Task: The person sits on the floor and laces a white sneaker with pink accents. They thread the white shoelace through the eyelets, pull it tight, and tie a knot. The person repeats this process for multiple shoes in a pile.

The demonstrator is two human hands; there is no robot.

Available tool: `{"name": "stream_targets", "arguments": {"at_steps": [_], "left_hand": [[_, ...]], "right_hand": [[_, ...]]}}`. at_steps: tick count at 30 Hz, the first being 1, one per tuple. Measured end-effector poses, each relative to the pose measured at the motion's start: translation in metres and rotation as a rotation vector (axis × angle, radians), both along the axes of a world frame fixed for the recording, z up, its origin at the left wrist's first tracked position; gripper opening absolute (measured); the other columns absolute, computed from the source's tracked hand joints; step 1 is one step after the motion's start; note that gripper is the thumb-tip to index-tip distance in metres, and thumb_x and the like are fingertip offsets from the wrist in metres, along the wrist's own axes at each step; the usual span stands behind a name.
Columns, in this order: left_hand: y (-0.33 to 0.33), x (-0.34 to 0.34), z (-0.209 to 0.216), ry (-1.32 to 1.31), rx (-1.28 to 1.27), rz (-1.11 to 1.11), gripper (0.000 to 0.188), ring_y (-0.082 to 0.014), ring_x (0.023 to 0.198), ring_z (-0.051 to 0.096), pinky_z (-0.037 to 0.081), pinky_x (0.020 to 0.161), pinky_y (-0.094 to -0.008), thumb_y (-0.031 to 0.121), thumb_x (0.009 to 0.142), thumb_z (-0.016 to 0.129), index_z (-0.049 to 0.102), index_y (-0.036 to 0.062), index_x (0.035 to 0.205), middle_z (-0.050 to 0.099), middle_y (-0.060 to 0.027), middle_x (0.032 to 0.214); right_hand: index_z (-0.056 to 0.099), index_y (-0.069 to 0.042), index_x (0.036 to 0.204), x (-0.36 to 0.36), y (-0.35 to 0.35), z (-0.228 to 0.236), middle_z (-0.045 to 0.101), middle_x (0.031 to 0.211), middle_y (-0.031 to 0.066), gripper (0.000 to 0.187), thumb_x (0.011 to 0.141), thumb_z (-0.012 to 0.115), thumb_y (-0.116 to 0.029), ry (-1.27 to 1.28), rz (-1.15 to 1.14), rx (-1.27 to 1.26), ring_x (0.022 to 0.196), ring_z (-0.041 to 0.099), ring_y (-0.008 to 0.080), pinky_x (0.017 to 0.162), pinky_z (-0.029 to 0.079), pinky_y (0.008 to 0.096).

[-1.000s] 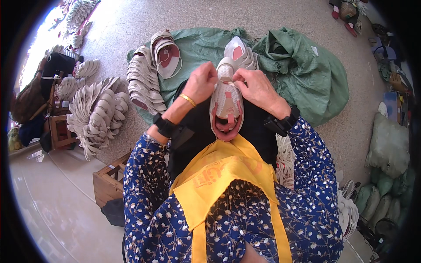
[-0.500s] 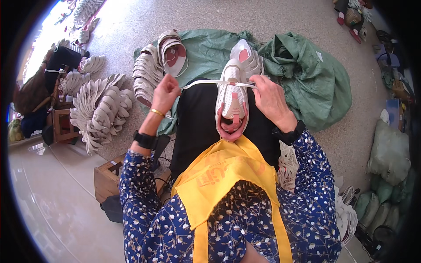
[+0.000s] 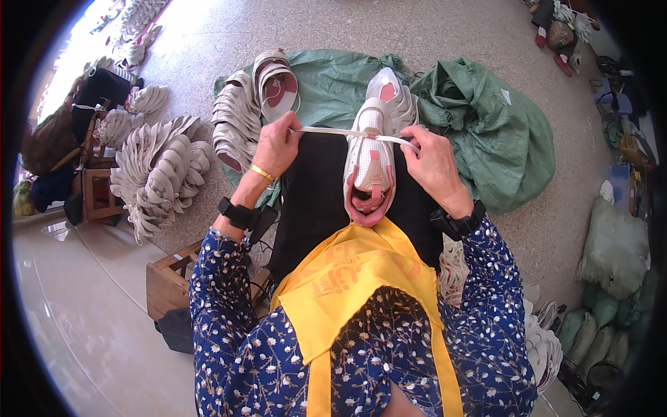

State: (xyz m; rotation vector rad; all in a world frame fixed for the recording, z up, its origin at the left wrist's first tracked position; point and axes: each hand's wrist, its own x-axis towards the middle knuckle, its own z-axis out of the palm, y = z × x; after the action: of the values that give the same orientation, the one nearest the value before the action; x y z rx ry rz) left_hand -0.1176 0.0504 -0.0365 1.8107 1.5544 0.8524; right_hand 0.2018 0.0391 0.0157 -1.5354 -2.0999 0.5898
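A white and beige sneaker (image 3: 358,159) with pink trim rests on my lap, its pink-lined opening toward me. A flat white shoelace (image 3: 326,130) crosses its front, stretched out to both sides. My left hand (image 3: 278,146) pinches the lace's left end between closed fingers. On the other side, my right hand (image 3: 434,170) is closed on the right end, which curves slightly near the fingers. Black cloth (image 3: 309,187) covers my legs beneath the shoe, and a yellow apron (image 3: 347,278) touches its heel end.
Ahead lies a green sack (image 3: 326,76) with a row of stacked shoe uppers (image 3: 233,125) on its left. A bulky green sack (image 3: 507,139) sits at right. More piled uppers (image 3: 160,167) lie on the floor at left, near a wooden stool (image 3: 170,278).
My left hand has moved inward and taken a shorter grip on the lace. My right hand has shifted slightly right and down. The shoe stays on my lap.
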Motion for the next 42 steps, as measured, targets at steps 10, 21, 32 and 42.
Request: {"name": "stream_targets", "arguments": {"at_steps": [10, 21, 32, 42], "left_hand": [[0.000, -0.034, 0.007, 0.223, 0.244, -0.232, 0.010, -0.0375, 0.077, 0.062, 0.049, 0.067, -0.0429, 0.002, 0.091, 0.063, 0.054, -0.0010, 0.094, 0.059, -0.0162, 0.083], [-0.022, -0.151, -0.029, 0.452, 0.187, -0.033, 0.009, -0.0445, 0.082, 0.063, 0.049, 0.070, -0.0505, 0.007, 0.093, 0.061, 0.057, 0.0009, 0.099, 0.062, -0.0204, 0.089], [-0.070, -0.324, -0.034, 0.675, 0.084, 0.347, 0.011, -0.0434, 0.086, 0.064, 0.049, 0.077, -0.0488, 0.007, 0.094, 0.059, 0.061, -0.0003, 0.102, 0.066, -0.0220, 0.090], [-0.104, -0.386, -0.019, 0.870, 0.123, 0.495, 0.015, -0.0421, 0.091, 0.065, 0.051, 0.081, -0.0495, 0.011, 0.095, 0.060, 0.062, 0.0001, 0.106, 0.069, -0.0212, 0.096]], "right_hand": [[0.067, -0.002, 0.091, 0.036, 0.003, -0.002, 0.068, 0.080, 0.0180, 0.007, 0.085, 0.067, -0.004, -0.113, -0.024, 0.071, 0.075, 0.067, 0.0359, 0.067, 0.051, 0.0440], [0.075, -0.001, 0.100, 0.120, -0.009, -0.026, 0.071, 0.082, 0.0197, 0.015, 0.089, 0.065, -0.003, -0.041, -0.291, 0.064, 0.071, 0.070, 0.0346, 0.066, 0.053, 0.0412], [0.073, 0.004, 0.112, 0.233, -0.052, -0.070, 0.075, 0.085, 0.0126, 0.023, 0.097, 0.056, 0.001, 0.281, -0.582, -0.156, 0.057, 0.068, 0.0143, 0.054, 0.058, 0.0284], [0.074, -0.001, 0.116, 0.297, -0.073, -0.065, 0.075, 0.085, 0.0100, 0.025, 0.098, 0.057, -0.005, 0.023, -0.725, -0.085, 0.057, 0.066, 0.0122, 0.051, 0.054, 0.0267]]}}
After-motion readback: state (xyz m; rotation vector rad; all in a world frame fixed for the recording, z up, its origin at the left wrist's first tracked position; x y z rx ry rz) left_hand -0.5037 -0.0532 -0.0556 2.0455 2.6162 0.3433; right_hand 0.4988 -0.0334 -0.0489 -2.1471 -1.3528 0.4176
